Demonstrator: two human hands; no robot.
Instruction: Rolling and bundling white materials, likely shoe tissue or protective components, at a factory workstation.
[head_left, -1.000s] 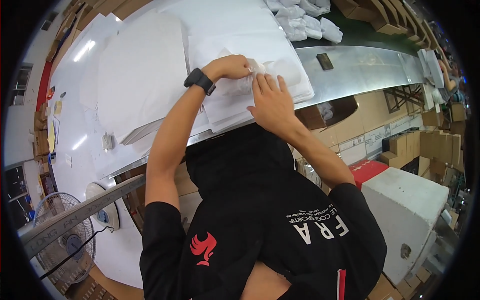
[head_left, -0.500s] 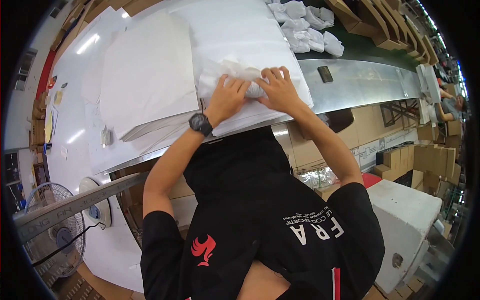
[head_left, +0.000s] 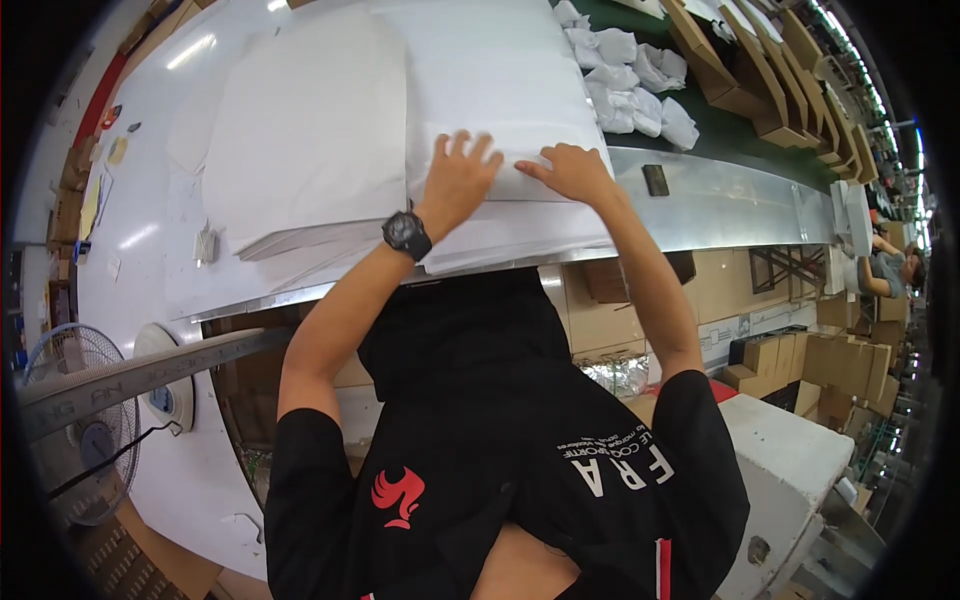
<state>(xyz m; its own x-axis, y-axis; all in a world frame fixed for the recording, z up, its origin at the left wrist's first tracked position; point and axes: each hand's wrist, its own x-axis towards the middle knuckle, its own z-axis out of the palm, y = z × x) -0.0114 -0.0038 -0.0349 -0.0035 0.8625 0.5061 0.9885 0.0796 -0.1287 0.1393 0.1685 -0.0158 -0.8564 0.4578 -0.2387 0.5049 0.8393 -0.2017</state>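
Observation:
My left hand [head_left: 458, 188], with a dark watch on the wrist, is over the left part of a stack of white paper sheets [head_left: 500, 80]. Its fingers are spread and slightly blurred. To its right, my right hand [head_left: 577, 175] rests at the same stack, thumb stretched toward the left hand and apart from the bent fingers. I see nothing held in either hand. Between and below them, the near edge of the top sheet shows as a line across the stack. Whether anything lies under that sheet cannot be made out.
Left of the stack lies another pile of large off-white sheets [head_left: 310, 130]. Several white wrapped bundles [head_left: 635, 90] sit on a green surface at the back right, beside open cardboard boxes [head_left: 735, 85]. A small dark block [head_left: 655, 180] lies on the metal ledge [head_left: 720, 200].
The crumpled white paper bundle that both hands were pressing is no longer visible between them. Flat paper shows there instead. My left hand's fingers have spread, and the view has shifted slightly.

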